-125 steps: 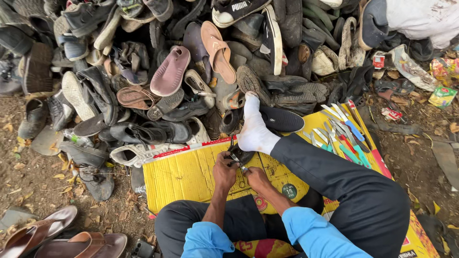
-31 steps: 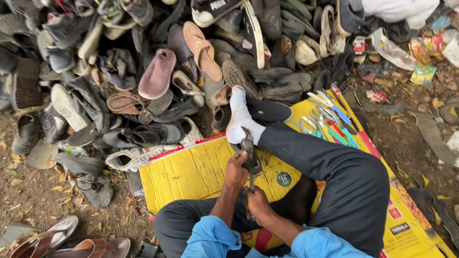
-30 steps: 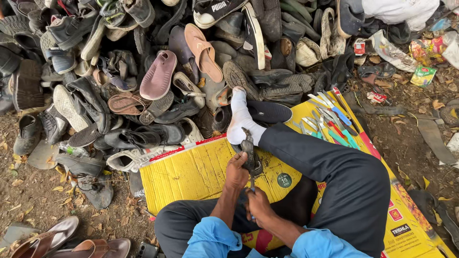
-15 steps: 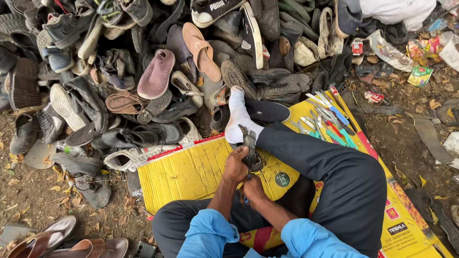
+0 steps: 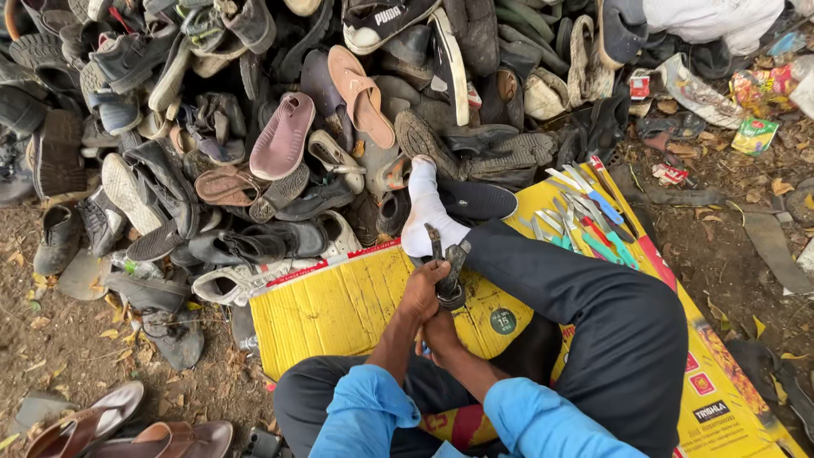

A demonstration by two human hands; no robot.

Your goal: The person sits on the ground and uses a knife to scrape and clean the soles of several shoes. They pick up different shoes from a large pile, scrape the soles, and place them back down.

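Observation:
I sit on a yellow cardboard sheet (image 5: 339,314) with my right leg stretched out, its white-socked foot (image 5: 424,212) against a heap of old shoes. My left hand (image 5: 421,291) grips dark metal pincers (image 5: 448,265) whose two handles point up toward the sock. My right hand (image 5: 441,332) is just below it, close to my lap, fingers closed near the tool's round head. A small blue thing shows at its fingers; I cannot tell what it is. Both sleeves are blue.
A big pile of worn shoes, sandals and slippers (image 5: 280,136) fills the ground ahead and left. A row of knives and tools with coloured handles (image 5: 585,216) lies on the cardboard to the right. Brown sandals (image 5: 102,424) sit at the lower left on dirt.
My hands and the pincers have stayed over the cardboard beside my shin. The pincers are turned more upright and my right hand has drawn in closer under the left.

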